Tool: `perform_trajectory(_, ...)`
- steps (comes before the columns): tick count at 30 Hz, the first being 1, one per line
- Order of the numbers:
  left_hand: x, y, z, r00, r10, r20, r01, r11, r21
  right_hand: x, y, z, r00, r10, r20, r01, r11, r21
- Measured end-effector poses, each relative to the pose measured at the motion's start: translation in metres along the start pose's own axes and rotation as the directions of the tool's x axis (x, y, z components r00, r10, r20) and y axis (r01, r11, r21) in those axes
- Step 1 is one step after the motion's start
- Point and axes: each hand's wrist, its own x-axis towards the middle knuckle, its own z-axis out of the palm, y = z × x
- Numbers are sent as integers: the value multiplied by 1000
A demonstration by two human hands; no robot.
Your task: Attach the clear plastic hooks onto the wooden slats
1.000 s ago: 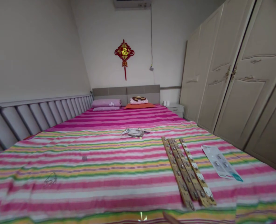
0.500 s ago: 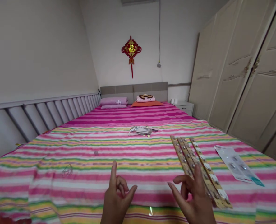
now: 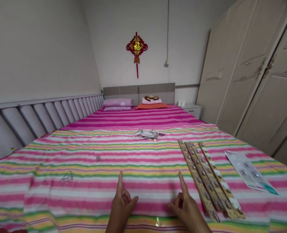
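Observation:
My left hand (image 3: 122, 204) is held over the striped bed cover (image 3: 85, 187) with the index finger stretched forward, the thumb apart and the other fingers curled; nothing is in it. My right hand (image 3: 184, 205) has the same shape, also holding nothing. To its right, and nearest to it, lie narrow tan strips (image 3: 190, 161) carrying several small shiny metal pieces. The rightmost strip (image 3: 217, 174) carries white pieces too. Farther right is a clear plastic pack (image 3: 247, 171) with round silver items inside and a teal corner.
A clear bag of small items (image 3: 148, 134) lies mid-bed. Left of my hands are a thin tangled loop (image 3: 67, 176) and a small grey square (image 3: 98, 158). Folded bedding (image 3: 117, 103) sits by the headboard (image 3: 121, 90). A railing (image 3: 46, 113) borders the left side; a wardrobe (image 3: 250, 71) stands right.
My right hand has moved left, away from the strips, and its index finger now points forward beside them. My left hand has shifted slightly; its pose is much the same. The view tilted a little.

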Motion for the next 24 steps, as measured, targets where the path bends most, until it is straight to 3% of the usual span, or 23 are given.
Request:
perform_trajectory(4, -5, -26, 9, 998, 14, 63, -18, 998, 63, -22, 26, 10, 993, 56, 100, -72, 985, 158)
perform_trajectory(7, -14, -47, 18, 990, -4, 143, -13, 993, 116, -43, 63, 6, 986, 165, 24, -165, 938, 305)
perform_trajectory(9, -18, -55, 24, 976, -29, 214, -1, 990, 139, -55, 87, -8, 942, 336, -4, -296, 836, 461)
perform_trajectory(11, -22, -59, 32, 958, -45, 282, 5, 990, 139, -61, 103, -30, 869, 494, -16, -375, 681, 629)
perform_trajectory(13, -25, -59, 42, 927, -61, 370, 13, 991, 130, -61, 107, -55, 787, 617, 14, -407, 501, 764)
perform_trajectory(15, -29, -57, 56, 881, -80, 467, 30, 993, 114, -55, 102, -75, 749, 660, 61, -391, 367, 844)
perform_trajectory(17, -36, -56, 74, 849, -72, 523, 37, 996, 76, -45, 93, -87, 760, 643, 100, -365, 294, 883)
perform_trajectory(21, -54, -55, 106, 843, -30, 538, 45, 999, -15, -26, 84, -87, 816, 546, 189, -341, 190, 921)
perform_trajectory(24, -61, -54, 120, 777, -61, 627, 135, 988, -71, -20, 89, -81, 849, 466, 251, -330, 95, 939)
